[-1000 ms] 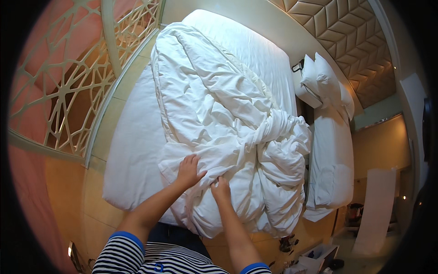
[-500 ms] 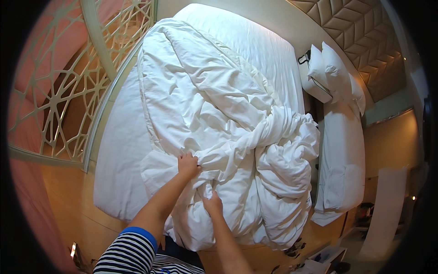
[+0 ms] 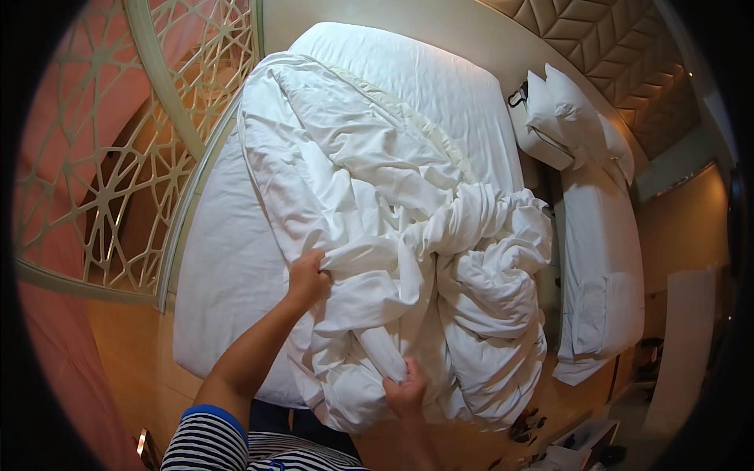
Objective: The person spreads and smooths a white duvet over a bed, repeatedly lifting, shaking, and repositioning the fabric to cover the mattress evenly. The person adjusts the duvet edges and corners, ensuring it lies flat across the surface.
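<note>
A crumpled white duvet cover is spread over the bed, bunched into thick twisted folds on the right side. Along its far right edge a cream strip of duvet shows. My left hand is closed in a fist round the cover's fabric near the middle of the bed. Closer to me and further right, my right hand pinches a fold of the same cover at the near edge. Between the two hands the cloth hangs in loose folds. Beneath it lies the bed's white sheet, bare on the left and at the far end.
To the right, white pillows rest on a second, narrow white-covered piece. A cream lattice screen with a pink curtain stands at the left. Small dark items lie on the floor at the lower right.
My left hand has shifted slightly left, and my right hand has moved right and nearer to me. The cover's left edge has been drawn inward, uncovering more sheet.
</note>
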A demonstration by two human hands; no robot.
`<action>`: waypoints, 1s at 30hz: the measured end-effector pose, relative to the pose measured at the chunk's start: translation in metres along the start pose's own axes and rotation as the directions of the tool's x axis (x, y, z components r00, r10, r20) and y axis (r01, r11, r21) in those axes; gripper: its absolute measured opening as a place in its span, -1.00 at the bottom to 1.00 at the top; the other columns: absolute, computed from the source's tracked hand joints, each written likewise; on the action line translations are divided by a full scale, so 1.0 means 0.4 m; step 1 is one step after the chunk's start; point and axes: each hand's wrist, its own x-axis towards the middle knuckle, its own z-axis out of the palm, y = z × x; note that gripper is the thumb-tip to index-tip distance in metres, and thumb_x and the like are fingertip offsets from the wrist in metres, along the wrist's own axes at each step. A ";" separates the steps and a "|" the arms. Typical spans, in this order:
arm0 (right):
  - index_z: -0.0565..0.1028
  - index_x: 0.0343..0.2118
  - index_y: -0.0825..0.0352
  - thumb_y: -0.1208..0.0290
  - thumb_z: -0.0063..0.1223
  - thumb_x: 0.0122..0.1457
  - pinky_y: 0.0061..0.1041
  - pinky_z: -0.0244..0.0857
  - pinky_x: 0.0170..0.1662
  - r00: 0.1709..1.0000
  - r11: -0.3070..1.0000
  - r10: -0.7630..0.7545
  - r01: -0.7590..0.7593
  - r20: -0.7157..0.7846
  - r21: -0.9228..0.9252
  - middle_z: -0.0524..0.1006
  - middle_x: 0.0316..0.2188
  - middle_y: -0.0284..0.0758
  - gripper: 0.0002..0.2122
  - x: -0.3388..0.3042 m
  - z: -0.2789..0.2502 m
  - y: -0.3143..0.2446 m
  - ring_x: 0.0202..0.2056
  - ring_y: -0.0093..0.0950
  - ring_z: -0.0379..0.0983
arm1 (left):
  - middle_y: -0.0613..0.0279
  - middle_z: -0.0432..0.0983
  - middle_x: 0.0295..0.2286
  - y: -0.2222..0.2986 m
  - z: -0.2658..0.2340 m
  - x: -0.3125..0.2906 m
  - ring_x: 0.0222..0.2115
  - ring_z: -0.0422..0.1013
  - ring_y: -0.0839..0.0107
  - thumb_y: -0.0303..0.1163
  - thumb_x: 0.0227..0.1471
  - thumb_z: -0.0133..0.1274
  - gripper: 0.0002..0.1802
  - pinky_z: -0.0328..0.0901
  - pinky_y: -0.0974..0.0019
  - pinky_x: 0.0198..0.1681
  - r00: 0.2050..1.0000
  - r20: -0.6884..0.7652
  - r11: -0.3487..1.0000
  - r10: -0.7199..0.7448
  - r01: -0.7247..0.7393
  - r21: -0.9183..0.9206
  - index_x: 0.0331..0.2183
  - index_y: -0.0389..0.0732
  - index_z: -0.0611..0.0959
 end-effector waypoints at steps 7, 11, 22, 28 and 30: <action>0.36 -0.57 0.35 0.59 0.04 -0.38 -0.63 0.19 -0.48 0.983 0.955 -0.183 0.184 0.029 -0.231 0.36 -0.69 -0.33 -0.81 -0.138 -0.203 -0.097 -0.60 -0.60 0.30 | -0.07 0.35 -0.60 -0.055 -0.059 -0.010 -0.51 0.28 -0.02 -0.57 -0.44 -0.14 -0.84 0.17 0.17 -0.45 0.998 0.039 0.998 -0.056 0.055 0.017 -0.58 -0.28 0.45; 0.38 -0.57 0.33 0.56 0.08 -0.41 -0.55 0.23 -0.47 0.996 0.904 -0.089 0.085 0.009 -0.419 0.38 -0.69 -0.24 -0.78 -0.197 -0.268 0.041 -0.60 -0.47 0.36 | -0.07 0.37 -0.61 -0.181 -0.011 -0.101 -0.55 0.32 0.02 -0.49 -0.35 -0.10 -0.86 0.19 0.22 -0.49 0.988 0.116 0.987 -0.099 0.112 -0.115 -0.56 -0.28 0.47; 0.38 -0.44 0.44 0.22 0.07 -0.21 -0.36 0.18 -0.26 0.912 0.756 -0.112 0.336 0.395 -0.562 0.38 -0.44 -0.16 -0.64 0.069 -0.060 0.044 -0.35 -0.19 0.28 | -0.01 0.19 -0.20 -0.104 0.090 -0.030 -0.13 0.09 0.08 -0.33 -0.30 0.03 -0.54 -0.02 0.13 -0.08 0.987 0.026 0.961 0.159 -0.161 0.226 -0.26 -0.25 0.34; 0.39 -0.32 0.42 0.28 -0.09 -0.11 -0.32 0.11 -0.16 0.792 0.541 0.387 0.219 0.472 -0.812 0.35 -0.26 -0.14 -0.67 0.224 0.207 0.200 -0.22 -0.25 0.26 | -0.01 0.21 -0.18 0.026 0.211 -0.054 -0.12 0.12 0.13 -0.12 -0.36 0.10 -0.22 -0.06 0.02 -0.07 0.937 0.345 0.809 -0.049 -0.166 0.564 -0.06 -0.18 0.22; 0.40 -0.30 0.40 0.33 -0.14 -0.10 -0.31 0.10 -0.14 0.883 0.454 0.226 0.279 0.412 -0.846 0.33 -0.22 -0.14 -0.70 0.197 0.253 0.278 -0.17 -0.25 0.24 | 0.01 0.24 -0.20 -0.072 0.255 -0.041 -0.15 0.16 0.16 -0.18 -0.36 0.09 -0.33 -0.03 0.00 -0.11 0.852 0.435 0.726 -0.292 -0.099 0.680 -0.13 -0.18 0.30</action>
